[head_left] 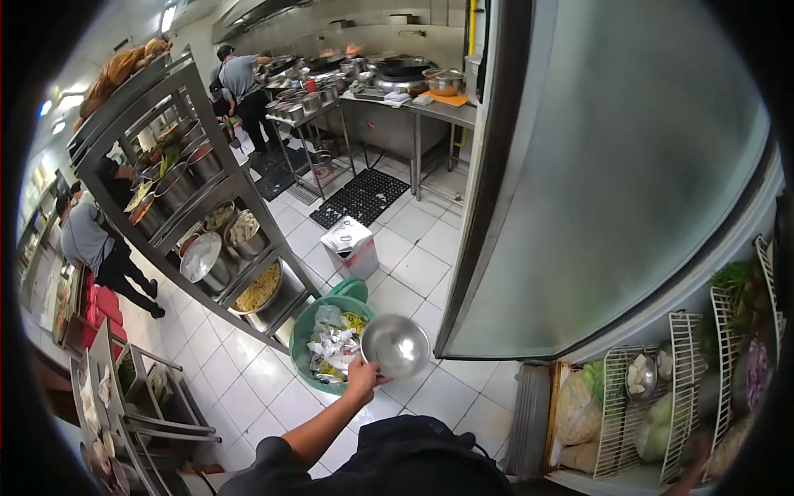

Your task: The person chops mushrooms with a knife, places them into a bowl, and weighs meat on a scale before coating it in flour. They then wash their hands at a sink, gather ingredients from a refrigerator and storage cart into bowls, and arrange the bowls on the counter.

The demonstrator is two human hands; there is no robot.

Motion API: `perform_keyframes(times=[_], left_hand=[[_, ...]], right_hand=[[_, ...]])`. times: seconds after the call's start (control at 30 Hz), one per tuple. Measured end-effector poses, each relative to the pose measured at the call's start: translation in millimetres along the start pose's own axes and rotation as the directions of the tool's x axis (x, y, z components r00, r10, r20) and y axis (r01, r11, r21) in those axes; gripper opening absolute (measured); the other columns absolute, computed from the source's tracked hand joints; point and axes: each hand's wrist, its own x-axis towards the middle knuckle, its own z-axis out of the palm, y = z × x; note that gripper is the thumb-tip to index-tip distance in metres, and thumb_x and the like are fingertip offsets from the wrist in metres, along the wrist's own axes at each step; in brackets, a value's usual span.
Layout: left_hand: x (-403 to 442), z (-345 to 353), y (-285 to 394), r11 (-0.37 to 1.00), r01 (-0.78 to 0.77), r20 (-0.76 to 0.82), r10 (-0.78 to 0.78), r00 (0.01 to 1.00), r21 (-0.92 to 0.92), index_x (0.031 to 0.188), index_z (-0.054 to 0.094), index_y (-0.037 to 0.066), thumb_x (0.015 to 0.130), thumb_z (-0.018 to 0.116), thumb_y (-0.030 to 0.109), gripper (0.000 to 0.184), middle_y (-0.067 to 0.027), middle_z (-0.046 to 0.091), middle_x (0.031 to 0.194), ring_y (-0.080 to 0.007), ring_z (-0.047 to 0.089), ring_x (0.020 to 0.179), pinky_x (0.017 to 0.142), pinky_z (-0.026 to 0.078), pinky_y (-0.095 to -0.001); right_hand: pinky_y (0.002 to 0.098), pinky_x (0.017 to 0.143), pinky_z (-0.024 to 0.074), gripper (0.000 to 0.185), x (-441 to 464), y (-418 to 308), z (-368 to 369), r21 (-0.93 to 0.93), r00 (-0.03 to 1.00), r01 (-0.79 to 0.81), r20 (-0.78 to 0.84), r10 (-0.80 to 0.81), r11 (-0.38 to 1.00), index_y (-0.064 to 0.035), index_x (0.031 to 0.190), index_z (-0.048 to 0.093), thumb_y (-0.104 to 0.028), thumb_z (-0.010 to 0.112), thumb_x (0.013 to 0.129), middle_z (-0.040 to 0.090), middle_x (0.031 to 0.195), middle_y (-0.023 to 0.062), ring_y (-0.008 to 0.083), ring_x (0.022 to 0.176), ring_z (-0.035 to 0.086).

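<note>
"Holding the shiny, round metal bowl [396, 345] well takes what?"

"A firm pinch: the left hand [362, 381] has its fingers closed on the near-left rim, so a steady wrist matters."

"Where's the bowl?"

"Out front, overlapping the edge of the round green plastic bin [298, 349] in view; I can't tell whether they touch."

"And the right hand [696, 454]?"

"Dim, near the white wire racks [685, 372]; its fingers' state I can't tell."

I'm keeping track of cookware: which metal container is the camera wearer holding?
The shiny round bowl in the left hand, overlapping the green bin in view; the metal containers beyond it rest on the steel rack.
</note>
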Motion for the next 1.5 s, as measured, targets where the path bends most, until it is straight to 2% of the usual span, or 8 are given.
perform_keyframes(times=[0.3, 0.6, 0.73, 0.83, 1.1, 1.23, 1.37, 1.5], left_hand=[[-53, 57, -12, 0.969, 0.112, 0.433, -0.201, 0.879, 0.222, 0.102, 0.051, -0.006, 0.075, 0.049, -0.004, 0.027, -0.0133, 0.058, 0.085, -0.0227, 0.063, 0.068, 0.058, 0.058, -0.0340], [-138, 242, -49, 0.907, -0.061, 0.860, -0.371, 0.351, 0.417, 0.110, 0.052, 0.003, 0.074, 0.056, 0.006, 0.036, -0.0069, 0.055, 0.098, -0.0171, 0.059, 0.086, 0.060, 0.058, -0.0320], [-203, 297, -39, 0.876, -0.185, 0.889, -0.408, 0.206, 0.445, 0.105, 0.055, 0.000, 0.074, 0.058, 0.010, 0.033, -0.0091, 0.058, 0.089, -0.0179, 0.061, 0.074, 0.051, 0.056, -0.0293], [-225, 320, -54, 0.881, -0.201, 0.902, -0.399, 0.167, 0.427, 0.102, 0.056, -0.001, 0.073, 0.058, 0.010, 0.030, -0.0096, 0.058, 0.084, -0.0182, 0.061, 0.066, 0.049, 0.055, -0.0301], [-242, 350, -77, 0.860, -0.197, 0.882, -0.469, 0.057, 0.470, 0.104, 0.052, -0.004, 0.073, 0.056, 0.002, 0.031, -0.0114, 0.058, 0.086, -0.0230, 0.063, 0.071, 0.057, 0.058, -0.0338], [-249, 356, -67, 0.792, -0.233, 0.822, -0.566, 0.064, 0.564, 0.094, 0.053, -0.001, 0.073, 0.053, -0.002, 0.021, -0.0118, 0.058, 0.086, -0.0233, 0.063, 0.071, 0.060, 0.058, -0.0348], [-255, 361, -59, 0.779, -0.226, 0.804, -0.594, 0.036, 0.585, 0.092, 0.052, -0.001, 0.074, 0.052, -0.003, 0.018, -0.0121, 0.057, 0.086, -0.0244, 0.063, 0.072, 0.064, 0.058, -0.0371], [-256, 354, -52, 0.775, -0.232, 0.800, -0.600, 0.025, 0.588, 0.095, 0.052, -0.002, 0.073, 0.053, -0.003, 0.022, -0.0127, 0.054, 0.090, -0.0244, 0.062, 0.078, 0.064, 0.059, -0.0372]], right_hand=[[0.0356, 0.090, 0.0411, 0.038, -5, 11, 12, -0.215, 0.997, 0.033, -0.068, -0.049, 0.976, -0.0002, 0.118, 0.054, -0.020, 0.043, 0.086, 0.055, 0.119, 0.0159, 0.0285, 0.106, 0.053], [0.0345, 0.092, 0.0401, 0.038, -11, 40, 34, -0.468, 0.973, 0.103, -0.137, -0.187, 0.878, -0.0012, 0.121, 0.053, -0.015, 0.036, 0.089, 0.054, 0.122, 0.0132, 0.0266, 0.110, 0.051], [0.0340, 0.093, 0.0396, 0.038, -2, 85, 76, -0.980, 0.863, -0.198, -0.164, -0.477, -0.021, -0.0016, 0.122, 0.052, -0.013, 0.033, 0.091, 0.053, 0.124, 0.0119, 0.0258, 0.111, 0.050], [0.0339, 0.085, 0.0405, 0.028, -32, 24, 13, -0.131, 0.954, -0.034, -0.299, -0.006, 0.991, -0.0019, 0.109, 0.055, -0.013, 0.041, 0.087, 0.055, 0.111, 0.0117, 0.0256, 0.099, 0.052], [0.0336, 0.065, 0.0431, 0.011, -125, -203, -100, 0.450, 0.561, 0.324, -0.800, 0.214, 0.833, -0.0026, 0.075, 0.064, -0.013, 0.063, 0.078, 0.059, 0.075, 0.0109, 0.0252, 0.068, 0.055], [0.0354, 0.065, 0.0441, 0.023, -180, -259, -98, 0.689, 0.963, 0.143, -0.261, 0.060, 0.710, 0.0000, 0.074, 0.064, -0.022, 0.073, 0.072, 0.059, 0.074, 0.0121, 0.0270, 0.070, 0.057], [0.0400, 0.072, 0.0449, 0.029, -184, -253, -100, 0.390, 0.832, 0.332, -0.550, -0.071, 0.859, 0.0002, 0.085, 0.065, -0.023, 0.073, 0.071, 0.062, 0.085, 0.0155, 0.0303, 0.082, 0.058], [0.0416, 0.085, 0.0425, 0.032, -150, -218, -141, 0.284, 0.875, -0.212, -0.371, 0.311, 0.935, 0.0021, 0.096, 0.062, -0.026, 0.062, 0.080, 0.060, 0.099, 0.0222, 0.0340, 0.097, 0.056]])
